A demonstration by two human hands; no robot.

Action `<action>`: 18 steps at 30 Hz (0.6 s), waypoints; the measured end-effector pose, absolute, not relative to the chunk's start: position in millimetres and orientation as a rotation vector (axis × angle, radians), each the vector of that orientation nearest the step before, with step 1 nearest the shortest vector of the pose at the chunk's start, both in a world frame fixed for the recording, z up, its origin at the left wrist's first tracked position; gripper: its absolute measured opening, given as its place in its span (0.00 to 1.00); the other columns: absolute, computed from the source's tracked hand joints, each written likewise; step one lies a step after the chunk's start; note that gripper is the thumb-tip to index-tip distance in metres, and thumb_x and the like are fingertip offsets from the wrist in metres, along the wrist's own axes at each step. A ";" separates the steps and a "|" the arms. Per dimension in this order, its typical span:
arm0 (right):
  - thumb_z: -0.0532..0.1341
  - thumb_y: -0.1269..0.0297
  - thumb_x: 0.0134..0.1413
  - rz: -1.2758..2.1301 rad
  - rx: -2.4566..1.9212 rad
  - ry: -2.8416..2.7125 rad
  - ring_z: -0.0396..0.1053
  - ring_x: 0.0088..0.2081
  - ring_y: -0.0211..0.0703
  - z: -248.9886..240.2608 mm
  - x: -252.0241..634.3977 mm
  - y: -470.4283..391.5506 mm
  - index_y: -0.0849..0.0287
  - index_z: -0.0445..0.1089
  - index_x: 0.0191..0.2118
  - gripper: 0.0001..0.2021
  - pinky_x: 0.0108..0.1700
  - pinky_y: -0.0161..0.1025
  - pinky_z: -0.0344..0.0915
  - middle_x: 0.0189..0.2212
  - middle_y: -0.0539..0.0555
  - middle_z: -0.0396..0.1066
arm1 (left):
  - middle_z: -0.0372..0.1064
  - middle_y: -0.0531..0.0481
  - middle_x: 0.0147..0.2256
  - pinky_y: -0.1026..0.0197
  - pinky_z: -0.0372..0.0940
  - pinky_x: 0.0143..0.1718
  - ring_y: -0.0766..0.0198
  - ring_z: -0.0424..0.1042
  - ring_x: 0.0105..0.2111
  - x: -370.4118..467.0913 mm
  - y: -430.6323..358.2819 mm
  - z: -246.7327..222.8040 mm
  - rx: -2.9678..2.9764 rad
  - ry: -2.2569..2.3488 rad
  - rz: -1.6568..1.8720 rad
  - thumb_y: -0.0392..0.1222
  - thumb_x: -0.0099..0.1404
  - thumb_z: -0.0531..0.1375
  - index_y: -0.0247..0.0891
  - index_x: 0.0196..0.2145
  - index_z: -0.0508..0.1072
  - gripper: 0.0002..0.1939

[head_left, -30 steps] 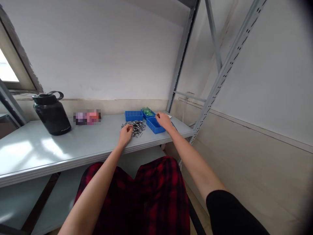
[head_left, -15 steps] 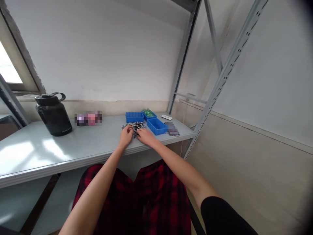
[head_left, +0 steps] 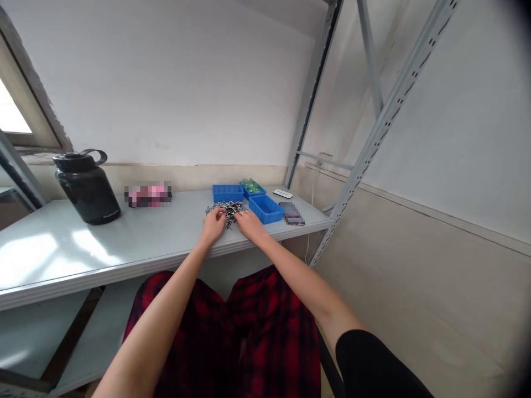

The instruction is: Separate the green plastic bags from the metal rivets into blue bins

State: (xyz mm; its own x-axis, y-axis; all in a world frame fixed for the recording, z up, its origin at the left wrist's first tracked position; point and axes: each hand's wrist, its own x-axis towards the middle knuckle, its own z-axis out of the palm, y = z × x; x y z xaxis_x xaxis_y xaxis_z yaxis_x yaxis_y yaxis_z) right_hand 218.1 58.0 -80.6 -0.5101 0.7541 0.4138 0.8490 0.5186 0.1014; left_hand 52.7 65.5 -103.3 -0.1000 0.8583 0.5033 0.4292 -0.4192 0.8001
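Note:
A heap of small, slender silvery metal pieces (head_left: 230,212) lies on the pale tabletop, too fine to tell their kind. My left hand (head_left: 213,225) is at the heap's left side, its thumb and fingers bent together at the pieces. On the other side, my right hand (head_left: 250,225) reaches in with its fingers closed and fingertips at the heap's edge. Whatever either hand pinches is too small to make out. Just right of the heap stands an open blue bin (head_left: 265,213). Behind the heap is another blue bin (head_left: 228,194).
A third blue bin (head_left: 258,195) at the back holds green items (head_left: 250,186). A white flat object (head_left: 282,193) and a blurred dark flat item (head_left: 291,214) lie at right. Leftward on the table (head_left: 157,237) stand a black bottle (head_left: 89,193) and a blurred pink item (head_left: 148,194).
My right hand has shifted slightly right, widening the gap between my hands over the heap. My left hand stays at the heap's left side. The camera view has tilted a little.

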 end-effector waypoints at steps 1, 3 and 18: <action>0.50 0.74 0.64 -0.425 -1.341 -2.430 0.67 0.46 0.51 -80.8 218.6 58.2 0.62 0.73 0.47 0.15 0.49 0.44 0.60 0.43 0.63 0.73 | 0.74 0.46 0.31 0.55 0.66 0.41 0.57 0.72 0.32 53.0 65.3 -103.0 1.798 1.415 1.527 0.38 0.61 0.54 0.36 0.39 0.74 0.11; 0.51 0.73 0.65 -0.437 -1.352 -2.402 0.66 0.46 0.51 -80.9 219.0 58.4 0.62 0.73 0.46 0.14 0.49 0.44 0.60 0.42 0.63 0.73 | 0.74 0.46 0.30 0.55 0.66 0.40 0.57 0.72 0.32 53.6 65.3 -102.7 1.801 1.423 1.520 0.38 0.61 0.54 0.36 0.38 0.74 0.11; 0.56 0.61 0.57 0.391 -1.000 -1.704 0.72 0.37 0.44 -76.5 207.8 63.8 0.56 0.67 0.37 0.06 0.43 0.40 0.67 0.33 0.53 0.74 | 0.76 0.43 0.36 0.54 0.65 0.43 0.55 0.73 0.36 54.0 64.4 -100.0 1.793 1.410 1.490 0.42 0.65 0.53 0.36 0.42 0.75 0.14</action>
State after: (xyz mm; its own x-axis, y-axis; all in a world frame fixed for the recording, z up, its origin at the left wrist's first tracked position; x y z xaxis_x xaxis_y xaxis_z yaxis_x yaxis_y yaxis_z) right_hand 207.8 63.8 -76.5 -0.0768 0.7758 0.6263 0.4250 0.5937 -0.6833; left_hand 54.0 64.4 -100.0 -0.0852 0.8736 0.4790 0.4305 -0.4013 0.8085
